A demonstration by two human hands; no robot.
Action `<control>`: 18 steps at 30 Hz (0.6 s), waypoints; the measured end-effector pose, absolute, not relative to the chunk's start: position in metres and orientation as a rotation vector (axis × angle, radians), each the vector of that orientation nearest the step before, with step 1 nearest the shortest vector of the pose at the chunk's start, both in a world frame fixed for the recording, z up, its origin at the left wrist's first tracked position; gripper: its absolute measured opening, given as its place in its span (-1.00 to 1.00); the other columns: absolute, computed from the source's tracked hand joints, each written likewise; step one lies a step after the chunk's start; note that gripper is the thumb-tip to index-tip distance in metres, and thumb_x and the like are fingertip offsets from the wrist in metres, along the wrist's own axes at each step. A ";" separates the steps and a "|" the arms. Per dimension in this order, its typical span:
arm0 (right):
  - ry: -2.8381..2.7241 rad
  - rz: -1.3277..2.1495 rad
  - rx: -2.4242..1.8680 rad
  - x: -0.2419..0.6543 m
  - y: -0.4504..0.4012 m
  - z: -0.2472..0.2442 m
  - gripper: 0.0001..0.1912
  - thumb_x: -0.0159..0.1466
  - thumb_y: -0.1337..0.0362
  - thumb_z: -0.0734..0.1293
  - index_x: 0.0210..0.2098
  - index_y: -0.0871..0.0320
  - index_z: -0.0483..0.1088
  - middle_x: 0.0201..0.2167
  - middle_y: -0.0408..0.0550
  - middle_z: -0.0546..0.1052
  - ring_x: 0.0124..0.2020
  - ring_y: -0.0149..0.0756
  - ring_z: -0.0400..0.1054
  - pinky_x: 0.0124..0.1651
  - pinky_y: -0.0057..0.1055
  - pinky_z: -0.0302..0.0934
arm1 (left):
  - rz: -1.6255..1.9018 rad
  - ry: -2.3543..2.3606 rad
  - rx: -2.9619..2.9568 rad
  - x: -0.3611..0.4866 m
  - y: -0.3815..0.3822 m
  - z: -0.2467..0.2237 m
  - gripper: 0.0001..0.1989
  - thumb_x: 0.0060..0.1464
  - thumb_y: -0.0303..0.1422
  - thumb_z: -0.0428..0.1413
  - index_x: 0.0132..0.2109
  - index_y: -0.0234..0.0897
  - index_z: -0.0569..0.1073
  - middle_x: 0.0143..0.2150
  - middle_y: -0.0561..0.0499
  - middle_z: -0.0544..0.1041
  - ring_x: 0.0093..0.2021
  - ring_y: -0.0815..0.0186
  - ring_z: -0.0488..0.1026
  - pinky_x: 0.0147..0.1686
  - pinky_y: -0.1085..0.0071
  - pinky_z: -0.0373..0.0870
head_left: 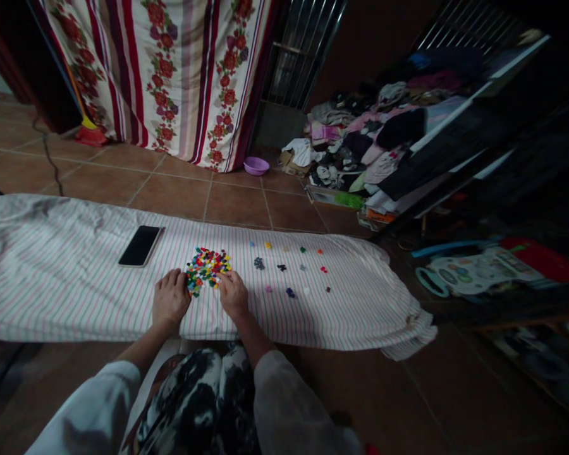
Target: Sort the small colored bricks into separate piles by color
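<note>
A mixed pile of small coloured pieces [209,262], bead-like in size, lies on the striped cloth in front of me. My left hand [171,297] rests palm down at the pile's left edge, its fingers laid on the cloth and against the nearest pieces. At the lower right edge of the pile, my right hand [233,294] has thumb and index finger drawn together; whatever is between them is too small to make out. To the right, single-colour groups are spread in rows, among them grey pieces [259,263], black pieces [282,268], dark purple pieces [290,292] and red pieces [324,270].
A dark-screened phone [141,246] lies left of the pile on the striped cloth [76,278]. Beyond the table are a purple basin [256,166], a flowered curtain [184,82] and heaped clothes [360,133]. A white and red plastic item [483,272] stands at right.
</note>
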State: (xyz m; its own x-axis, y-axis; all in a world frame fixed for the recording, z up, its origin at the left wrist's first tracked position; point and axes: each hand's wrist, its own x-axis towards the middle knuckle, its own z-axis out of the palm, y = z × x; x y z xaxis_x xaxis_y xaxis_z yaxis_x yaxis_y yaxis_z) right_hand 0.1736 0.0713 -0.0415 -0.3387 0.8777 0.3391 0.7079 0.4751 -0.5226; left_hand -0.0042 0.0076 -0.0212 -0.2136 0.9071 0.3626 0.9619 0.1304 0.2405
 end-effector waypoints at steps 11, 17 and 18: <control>-2.192 0.365 -1.357 0.172 0.070 -0.034 -0.62 0.34 0.36 0.20 0.07 -0.01 0.48 -0.11 -0.01 0.45 -0.08 -0.24 0.34 -0.01 -0.39 0.27 | -0.625 -2.244 -1.900 -0.006 0.008 -0.026 -0.67 0.19 -0.41 -0.09 0.02 -0.30 0.44 0.13 -0.23 0.44 0.16 0.04 0.33 0.06 0.09 0.25; -2.209 0.321 -1.282 0.173 0.068 -0.034 -0.59 0.37 0.35 0.17 0.13 -0.01 0.44 -0.09 0.01 0.44 -0.10 -0.26 0.33 -0.01 -0.41 0.26 | -0.558 -2.211 -1.916 -0.007 0.008 -0.027 -0.65 0.19 -0.40 -0.09 0.06 -0.34 0.43 0.14 -0.24 0.43 0.19 0.04 0.30 0.09 0.11 0.25; -2.224 0.310 -1.265 0.173 0.068 -0.033 -0.59 0.37 0.35 0.17 0.14 -0.02 0.43 -0.08 0.01 0.44 -0.11 -0.27 0.33 -0.01 -0.40 0.26 | -0.546 -2.209 -1.921 -0.007 0.008 -0.028 -0.64 0.18 -0.40 -0.09 0.07 -0.34 0.43 0.15 -0.24 0.42 0.20 0.03 0.29 0.09 0.11 0.25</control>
State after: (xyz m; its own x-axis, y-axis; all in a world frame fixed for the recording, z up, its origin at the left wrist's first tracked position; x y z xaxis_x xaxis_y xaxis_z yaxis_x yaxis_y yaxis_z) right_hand 0.1733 0.0680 -0.0333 -0.4007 0.8456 0.3527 0.7169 0.5291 -0.4541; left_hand -0.0068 0.0080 -0.0276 -0.1601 0.9208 0.3557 0.9804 0.1066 0.1654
